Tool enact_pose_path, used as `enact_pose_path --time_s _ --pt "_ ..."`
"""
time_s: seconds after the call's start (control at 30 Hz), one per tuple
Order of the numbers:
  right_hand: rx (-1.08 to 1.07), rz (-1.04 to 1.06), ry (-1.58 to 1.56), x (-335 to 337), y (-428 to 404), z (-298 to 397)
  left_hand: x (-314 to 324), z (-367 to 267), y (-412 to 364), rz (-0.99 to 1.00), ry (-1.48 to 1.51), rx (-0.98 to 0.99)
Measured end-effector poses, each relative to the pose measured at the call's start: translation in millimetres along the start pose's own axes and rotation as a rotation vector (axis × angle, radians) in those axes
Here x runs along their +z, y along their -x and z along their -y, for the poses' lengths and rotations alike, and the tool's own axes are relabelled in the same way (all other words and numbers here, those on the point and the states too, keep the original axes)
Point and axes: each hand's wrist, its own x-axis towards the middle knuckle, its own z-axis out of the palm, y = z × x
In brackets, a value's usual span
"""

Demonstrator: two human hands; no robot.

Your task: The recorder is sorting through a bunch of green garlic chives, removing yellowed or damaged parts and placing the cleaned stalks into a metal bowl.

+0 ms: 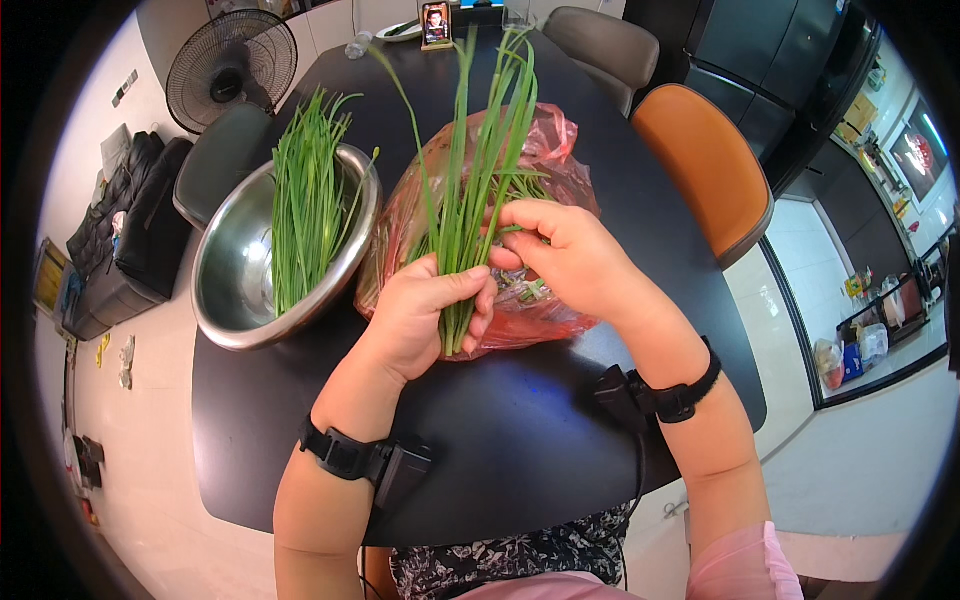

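My left hand (431, 311) is closed around the lower stalks of an upright bunch of long green leaves, which look like garlic chives (469, 187). Close beside the stalks, on their right, is my right hand (559, 251), its thumb and forefinger nearly together; whether a leaf is pinched between them I cannot tell. Behind both hands lies an open reddish plastic bag (559, 142) with more greens inside. To the left, a stainless steel bowl (232, 300) holds a thick bundle of the same leaves (307, 210), lying across its right side.
All this is on a dark table (480, 450). At its far end stand a phone on a stand (436, 26), a plate (397, 31) and a clear glass (359, 45). An orange chair (701, 169), grey chairs and a black fan (229, 75) surround the table.
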Motion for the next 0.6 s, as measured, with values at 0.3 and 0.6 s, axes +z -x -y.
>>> enact_pose_path --time_s 0.3,0.6 --pt "-0.272 -0.201 0.289 -1 -1 -8 -3 0 -1 0.073 0.025 0.001" --pt "-0.419 -0.232 0.425 3 1 -8 -3 -1 -3 -0.078 0.086 -0.024"
